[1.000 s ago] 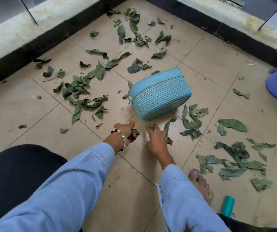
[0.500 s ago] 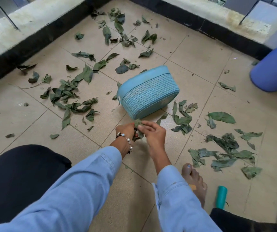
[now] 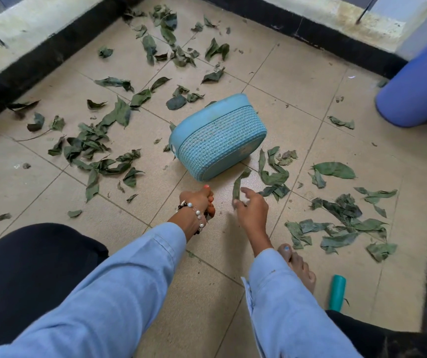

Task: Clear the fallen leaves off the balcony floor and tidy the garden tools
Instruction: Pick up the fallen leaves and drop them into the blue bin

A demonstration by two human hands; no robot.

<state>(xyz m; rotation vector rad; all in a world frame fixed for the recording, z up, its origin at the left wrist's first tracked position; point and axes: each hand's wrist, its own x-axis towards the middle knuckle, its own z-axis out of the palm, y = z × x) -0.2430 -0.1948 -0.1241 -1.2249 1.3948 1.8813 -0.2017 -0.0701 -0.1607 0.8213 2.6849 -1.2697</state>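
Note:
Dry green leaves lie scattered over the tan tiled balcony floor [image 3: 284, 99], with piles on the left [image 3: 91, 148] and on the right [image 3: 341, 215]. A light-blue woven basket [image 3: 217, 135] lies tipped on its side in the middle. Just in front of it, my left hand [image 3: 199, 202] is curled into a fist round a small bunch of leaves, of which only a dark bit shows. My right hand [image 3: 252, 208] is blurred, its loosely bent fingers reaching the near end of a long leaf [image 3: 238, 184] on the floor. A teal tool handle [image 3: 336, 293] lies at the lower right.
A purple-blue bucket [image 3: 419, 81] stands at the right edge. A low ledge with a black base [image 3: 39, 58] bounds the floor on the left and at the back. My bare foot [image 3: 297, 267] rests beside the right hand, and my dark-clothed knee [image 3: 26, 267] fills the lower left.
My hands had met in front of the basket, the right passing leaves to the left. They have since parted, and the right hand has moved out to the long leaf.

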